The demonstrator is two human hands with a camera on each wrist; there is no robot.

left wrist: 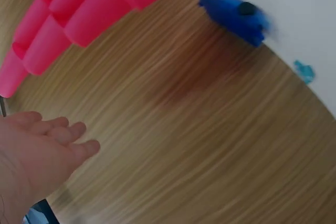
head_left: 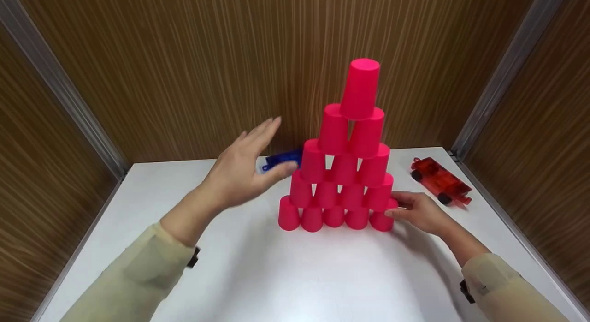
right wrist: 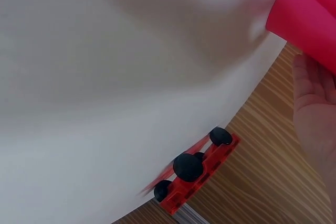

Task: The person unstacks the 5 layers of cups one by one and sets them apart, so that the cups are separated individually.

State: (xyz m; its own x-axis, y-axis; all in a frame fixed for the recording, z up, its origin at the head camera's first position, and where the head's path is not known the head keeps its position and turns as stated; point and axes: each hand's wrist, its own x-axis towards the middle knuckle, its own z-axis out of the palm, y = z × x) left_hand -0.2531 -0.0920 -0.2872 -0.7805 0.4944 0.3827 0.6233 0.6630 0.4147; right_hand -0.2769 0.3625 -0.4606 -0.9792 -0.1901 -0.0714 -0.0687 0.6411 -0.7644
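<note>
Several pink cups stand upside down in a tall stack on the white table, one top cup (head_left: 361,89) crowning it. The left hand (head_left: 244,167) is raised beside the stack's left side, its fingers extended and holding nothing; the left wrist view shows this hand (left wrist: 44,153) apart from the cups (left wrist: 97,11). At the right end of the bottom rows, the right hand (head_left: 424,213) touches the stack, its thumb in front of the lowest right cup (head_left: 381,222). In the right wrist view, the right hand's fingers (right wrist: 310,80) lie fairly straight against a cup (right wrist: 304,22), their tips partly hidden.
A red translucent toy car (head_left: 440,179) sits on the table (head_left: 322,276) to the right of the stack. Behind the stack's left side is a blue toy car (head_left: 283,158), partly hidden. Wood-grain walls (head_left: 207,73) enclose the back and sides.
</note>
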